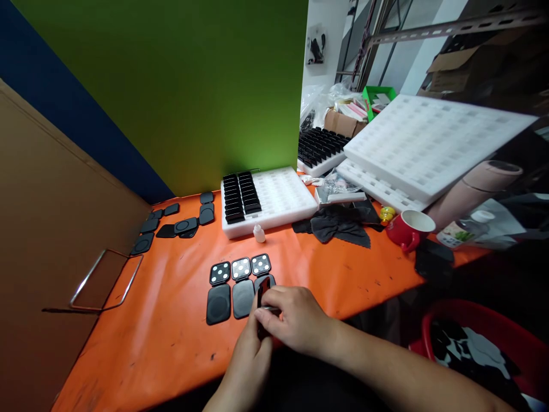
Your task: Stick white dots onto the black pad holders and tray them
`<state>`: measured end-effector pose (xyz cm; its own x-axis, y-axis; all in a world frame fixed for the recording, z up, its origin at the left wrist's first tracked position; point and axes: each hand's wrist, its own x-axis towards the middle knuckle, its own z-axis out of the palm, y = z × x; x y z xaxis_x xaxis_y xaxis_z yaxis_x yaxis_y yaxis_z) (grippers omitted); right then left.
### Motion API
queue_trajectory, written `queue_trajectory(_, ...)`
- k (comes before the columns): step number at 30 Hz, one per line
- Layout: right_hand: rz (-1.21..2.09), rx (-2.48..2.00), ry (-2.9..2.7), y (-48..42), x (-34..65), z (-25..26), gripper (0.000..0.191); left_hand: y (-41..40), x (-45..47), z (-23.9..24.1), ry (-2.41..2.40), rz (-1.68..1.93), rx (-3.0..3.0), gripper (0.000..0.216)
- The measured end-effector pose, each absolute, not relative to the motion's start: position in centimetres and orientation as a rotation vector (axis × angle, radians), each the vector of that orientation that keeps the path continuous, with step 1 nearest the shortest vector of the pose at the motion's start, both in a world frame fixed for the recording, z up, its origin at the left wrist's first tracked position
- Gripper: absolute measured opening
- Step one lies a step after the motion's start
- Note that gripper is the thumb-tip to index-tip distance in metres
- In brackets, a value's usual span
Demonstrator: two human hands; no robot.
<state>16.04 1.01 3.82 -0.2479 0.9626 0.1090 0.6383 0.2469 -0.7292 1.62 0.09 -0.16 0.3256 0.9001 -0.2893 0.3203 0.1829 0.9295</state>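
At the table's front edge, my left hand (249,349) is closed round a thin, flat black device (263,286) stood on its edge. My right hand (295,315) meets it from the right, thumb and fingers pinched round a small metal-looking piece (271,309) against the device; its kind is unclear. Just beyond lie folding black charger pads, opened flat: a left one (218,303), a middle one (243,298) and a right one (261,264) partly hidden by my hands. Their upper squares carry white dots. Behind them stands a small white dropper bottle (259,233).
A white foam tray (285,197) with two rows of black units sits against the green partition (193,86). More black pads (186,225) lie at back left, near a metal wire handle (107,280). Rightward are a dark cloth (338,226), red mug (409,229), stacked foam trays (433,143) and a red basin (463,309).
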Motion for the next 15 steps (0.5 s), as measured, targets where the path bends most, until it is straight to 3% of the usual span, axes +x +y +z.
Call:
queue_trajectory(10, 0.603, -1.596, -2.081, -0.1, 15.9, 3.9, 0.026, 0.0, 2.4, -0.2, 1.261, 0.638, 1.507, 0.049)
queue_trajectory(15, 0.737, -1.568, -2.023, -0.2, 16.1, 3.6, 0.021, 0.0, 2.4, 0.3, 1.214, 0.538, 1.486, 0.052)
